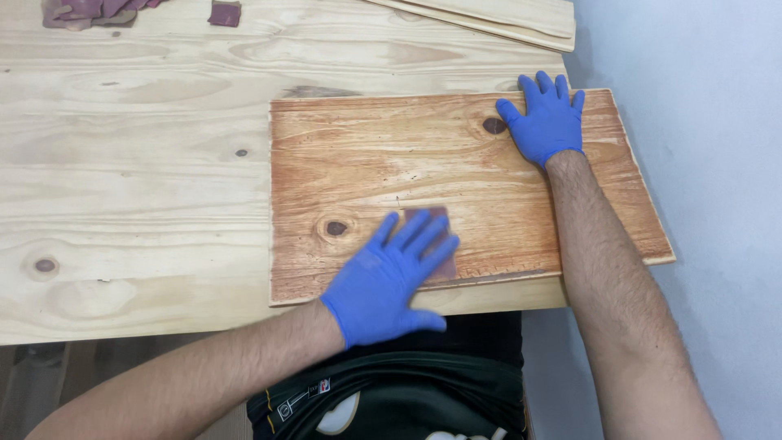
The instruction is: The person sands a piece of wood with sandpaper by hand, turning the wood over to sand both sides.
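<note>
Mid-sanding: left hand (391, 281) presses sandpaper (432, 218) flat, fingers spread; right hand (547, 122), open-palmed, steadies the stained board (366, 155). Probably needs even strokes.

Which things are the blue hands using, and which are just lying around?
In use: left hand pressing sandpaper piece on the reddish board; right hand flat on that board.
Lying about: sandpaper scraps, pale planks, on the workbench.

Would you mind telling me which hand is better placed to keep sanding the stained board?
The left hand, probably: it lies flat on the reddish sandpaper on the stained board. The right hand is spread bare on the board's far edge, seemingly steadying it, with no sandpaper under it.
</note>
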